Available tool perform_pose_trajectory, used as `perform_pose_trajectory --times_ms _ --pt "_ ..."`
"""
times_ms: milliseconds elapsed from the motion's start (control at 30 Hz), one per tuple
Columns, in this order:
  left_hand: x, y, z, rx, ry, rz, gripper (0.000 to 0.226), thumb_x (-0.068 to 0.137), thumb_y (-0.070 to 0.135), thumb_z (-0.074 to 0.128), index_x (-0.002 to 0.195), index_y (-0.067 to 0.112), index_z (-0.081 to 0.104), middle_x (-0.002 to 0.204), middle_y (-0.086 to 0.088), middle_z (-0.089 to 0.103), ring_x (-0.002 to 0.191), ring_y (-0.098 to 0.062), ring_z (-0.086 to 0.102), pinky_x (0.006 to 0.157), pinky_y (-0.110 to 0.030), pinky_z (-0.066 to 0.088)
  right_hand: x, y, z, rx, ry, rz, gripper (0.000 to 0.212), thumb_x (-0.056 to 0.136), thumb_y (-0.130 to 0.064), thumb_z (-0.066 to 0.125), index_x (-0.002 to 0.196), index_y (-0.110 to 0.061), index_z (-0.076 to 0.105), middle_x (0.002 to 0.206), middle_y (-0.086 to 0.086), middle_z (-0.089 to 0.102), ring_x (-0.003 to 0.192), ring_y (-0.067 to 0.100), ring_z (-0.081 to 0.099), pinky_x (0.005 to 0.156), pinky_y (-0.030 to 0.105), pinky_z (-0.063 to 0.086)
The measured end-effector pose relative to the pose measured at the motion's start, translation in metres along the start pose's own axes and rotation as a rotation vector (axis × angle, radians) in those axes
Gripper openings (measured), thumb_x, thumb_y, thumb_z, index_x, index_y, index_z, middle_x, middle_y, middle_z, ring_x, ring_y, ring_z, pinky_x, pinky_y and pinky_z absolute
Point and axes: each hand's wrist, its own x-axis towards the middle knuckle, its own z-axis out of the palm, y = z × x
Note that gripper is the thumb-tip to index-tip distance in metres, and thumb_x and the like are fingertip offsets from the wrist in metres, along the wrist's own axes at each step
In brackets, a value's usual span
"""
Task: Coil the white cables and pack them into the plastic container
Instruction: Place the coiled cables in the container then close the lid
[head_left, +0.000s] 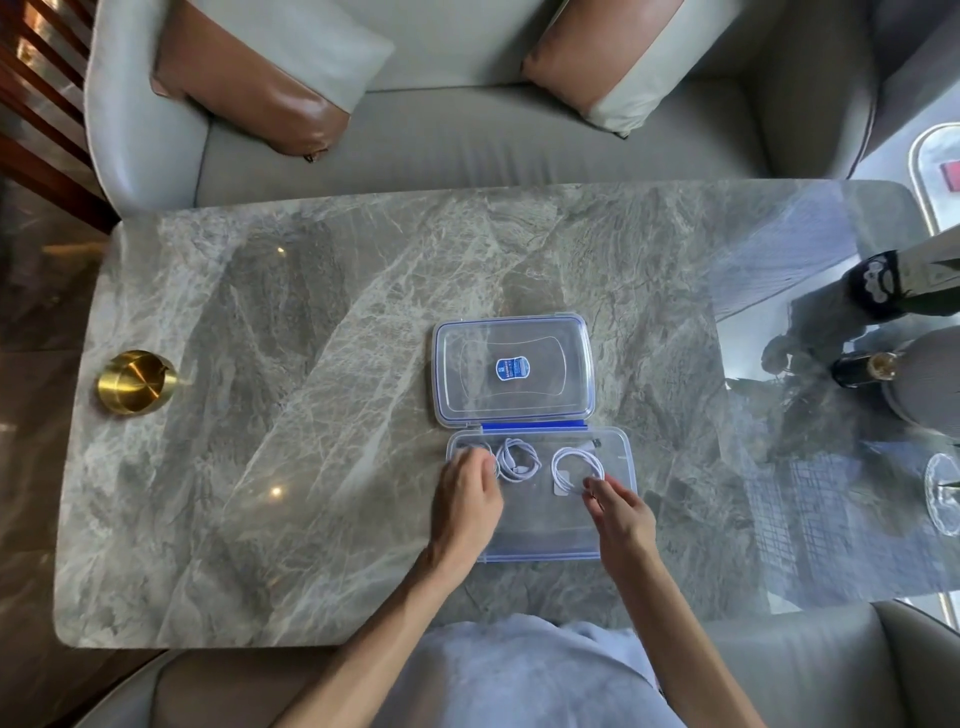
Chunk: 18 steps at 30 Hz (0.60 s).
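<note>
A clear plastic container (621, 525) with blue clips lies open on the marble table, and its lid (566, 405) with a blue label lies flat just beyond it. Inside the container are a coiled white cable (517, 460) in the middle and another coiled white cable (576, 467) to the right. My left hand (470, 501) reaches into the container's left end, fingers over a third white cable that is mostly hidden. My right hand (621, 512) hovers over the right coil, its fingertips touching or just above the coil's near edge.
A brass bowl (136, 382) sits at the table's left edge. A grey sofa (467, 150) with two cushions stands beyond the table (311, 364). A dark bottle (862, 369) and a glass (943, 491) stand at the right.
</note>
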Motion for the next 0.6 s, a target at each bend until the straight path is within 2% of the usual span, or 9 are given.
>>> perform_pose_trajectory --times_ms 33,100,167,233,300,400,467,533,600 --pt "0.001 0.012 0.002 -0.140 -0.201 -0.156 0.021 0.098 0.026 0.048 0.095 0.011 0.062 0.091 -0.010 0.067 0.086 -0.029 0.064 0.075 -0.036 0.047 -0.010 -0.004 -0.003 0.024 -0.036 0.003 0.031 0.088 0.004 0.066 0.118 0.009 0.060 0.084 0.012 0.069 0.071 0.010 0.069 0.072 0.018 0.058" --pt "0.005 0.037 0.003 -0.552 -0.573 -0.485 0.040 0.100 0.044 0.043 0.104 0.009 0.061 0.089 -0.010 0.067 0.076 -0.026 0.063 0.066 -0.035 0.051 -0.030 -0.011 -0.009 0.020 -0.115 0.017 0.022 0.088 0.003 0.067 0.110 0.005 0.064 0.080 0.010 0.073 0.069 0.007 0.071 0.064 0.014 0.058" --pt "0.012 0.053 0.004 -0.847 -0.639 -0.583 0.046 0.101 0.042 0.043 0.116 0.002 0.061 0.095 -0.015 0.069 0.072 -0.020 0.064 0.062 -0.029 0.051 -0.049 -0.015 -0.013 -0.055 -0.173 0.016 0.013 0.086 0.003 0.069 0.099 0.001 0.069 0.075 0.007 0.075 0.066 0.009 0.071 0.063 0.014 0.058" --pt "0.017 0.061 0.000 -0.888 -0.603 -0.495 0.038 0.102 0.026 0.046 0.126 -0.001 0.056 0.108 -0.019 0.070 0.079 -0.018 0.065 0.064 -0.022 0.052 -0.063 -0.019 -0.017 -0.150 -0.200 -0.017 0.012 0.084 0.003 0.071 0.094 -0.002 0.072 0.074 0.007 0.074 0.061 0.009 0.068 0.059 0.014 0.056" --pt "0.017 0.061 -0.007 -0.794 -0.623 -0.296 0.035 0.100 0.013 0.049 0.134 0.003 0.053 0.118 -0.014 0.069 0.095 -0.015 0.066 0.078 -0.017 0.052 -0.071 -0.024 -0.019 -0.190 -0.223 -0.046 0.012 0.083 0.003 0.071 0.094 -0.002 0.073 0.073 0.007 0.073 0.057 0.007 0.065 0.057 0.013 0.053" --pt "0.010 0.059 -0.019 -0.720 -0.686 -0.046 0.033 0.099 0.021 0.054 0.130 0.010 0.061 0.123 -0.004 0.069 0.117 -0.009 0.062 0.102 -0.020 0.045 -0.077 -0.036 -0.020 -0.204 -0.253 -0.065 0.010 0.085 0.004 0.069 0.091 -0.003 0.072 0.073 0.007 0.075 0.061 0.007 0.068 0.060 0.013 0.054" --pt "0.006 0.057 -0.026 -0.678 -0.659 0.040 0.029 0.097 0.028 0.056 0.117 0.013 0.071 0.121 0.002 0.070 0.117 -0.006 0.061 0.103 -0.018 0.044 -0.078 -0.043 -0.018 -0.229 -0.287 -0.090 0.009 0.085 0.004 0.068 0.088 -0.004 0.073 0.075 0.008 0.076 0.065 0.009 0.068 0.062 0.013 0.055" --pt "0.005 0.054 -0.029 -0.621 -0.554 0.098 0.022 0.092 0.021 0.064 0.108 0.009 0.075 0.117 0.001 0.070 0.113 -0.007 0.062 0.097 -0.019 0.046 -0.080 -0.049 -0.016 -0.262 -0.332 -0.112 0.011 0.085 0.004 0.069 0.094 0.001 0.073 0.082 0.014 0.075 0.069 0.012 0.069 0.064 0.014 0.056" --pt "0.005 0.053 -0.031 -0.664 -0.493 0.062 0.017 0.087 0.011 0.069 0.101 0.003 0.076 0.112 -0.005 0.070 0.106 -0.018 0.065 0.095 -0.034 0.052 -0.083 -0.054 -0.013 -0.314 -0.390 -0.137 0.018 0.084 0.002 0.070 0.102 0.003 0.072 0.090 0.018 0.076 0.074 0.014 0.070 0.067 0.016 0.057"
